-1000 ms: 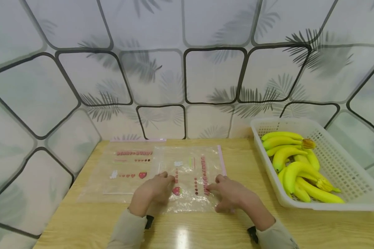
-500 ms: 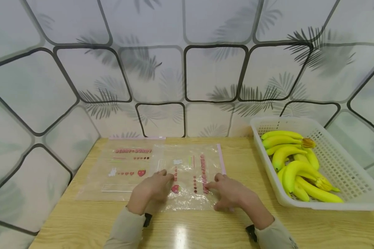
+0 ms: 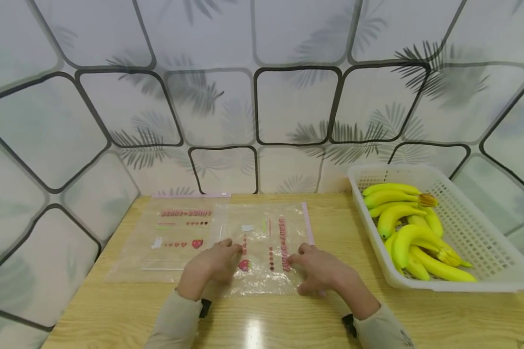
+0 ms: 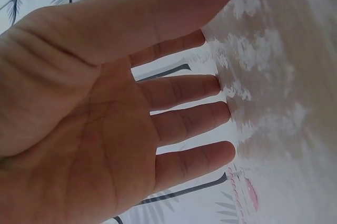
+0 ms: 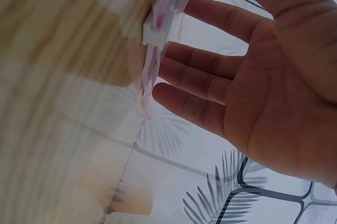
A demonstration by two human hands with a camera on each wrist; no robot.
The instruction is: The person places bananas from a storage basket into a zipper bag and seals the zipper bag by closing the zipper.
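Note:
A clear zip bag (image 3: 257, 247) with pink lettering, a bunny and strawberry prints lies flat on the table, turned sideways so that its pink zip edge (image 3: 307, 223) faces right. My left hand (image 3: 209, 265) rests its fingertips on the bag's left part; in the left wrist view its fingers (image 4: 184, 121) are spread and nearly straight against the plastic. My right hand (image 3: 327, 269) touches the right side by the zip edge. Its extended fingers (image 5: 200, 84) reach the pink strip and its white slider (image 5: 155, 34) in the right wrist view.
A second matching zip bag (image 3: 135, 252) lies to the left, its zip edge along the back wall, partly overlapped by the first. At the right a white perforated basket (image 3: 489, 242) holds several yellow bananas (image 3: 403, 247). Patterned panels (image 3: 297, 106) enclose the wooden table (image 3: 288, 325).

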